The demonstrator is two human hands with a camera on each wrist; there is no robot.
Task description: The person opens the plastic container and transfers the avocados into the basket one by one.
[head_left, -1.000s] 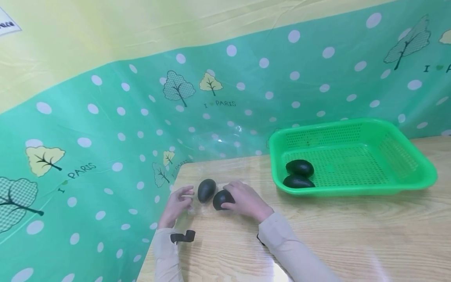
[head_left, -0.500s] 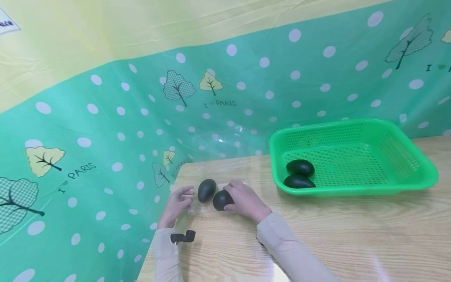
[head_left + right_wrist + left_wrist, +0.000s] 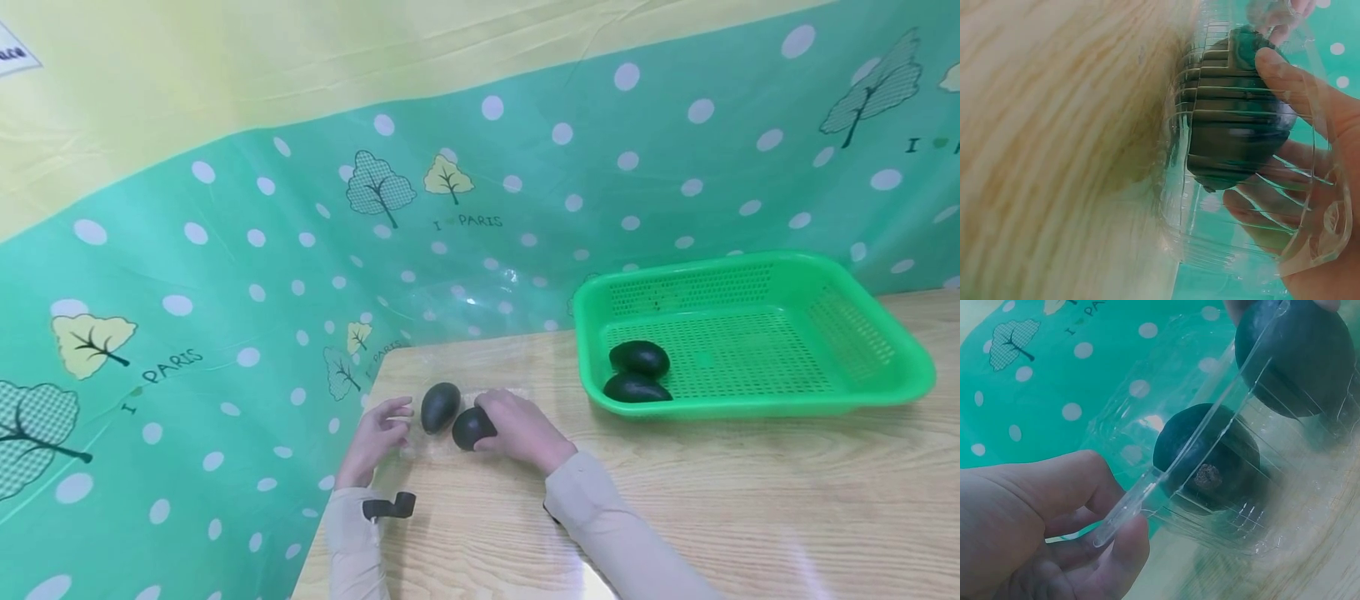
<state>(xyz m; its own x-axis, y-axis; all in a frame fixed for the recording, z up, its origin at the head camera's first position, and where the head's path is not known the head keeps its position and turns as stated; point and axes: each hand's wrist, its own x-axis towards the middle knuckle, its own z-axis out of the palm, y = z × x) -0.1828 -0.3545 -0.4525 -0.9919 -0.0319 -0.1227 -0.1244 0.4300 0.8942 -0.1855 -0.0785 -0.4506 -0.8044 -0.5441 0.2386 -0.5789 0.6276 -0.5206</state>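
A: Head view. Right hand (image 3: 525, 432) has its fingers curled round a dark avocado (image 3: 472, 427), which sits inside a clear plastic box (image 3: 457, 398) at the near left corner of the wooden table (image 3: 750, 500). Second avocado (image 3: 439, 406) lies just beside it in the same box, nearer the wall.

B: And the left hand (image 3: 375, 437)?

A: Pinching the box's rim. Left wrist view shows the clear edge (image 3: 1147, 487) caught between thumb and fingertips, steadying the box. The loose avocado (image 3: 1207, 459) shows through the plastic, stem scar toward the lens.

B: Anything else on the table?

A: Green basket (image 3: 907, 367) well apart to the right, two more avocados (image 3: 637, 371) lying together at its left end. Spotted green sheet (image 3: 225, 275) behind.

B: Step in hand?

A: My read: lifting fruit out of the box, grip made, avocado not yet raised. The next move calls for a straight lift clear of the box wall while the left pinch holds the flimsy plastic down.
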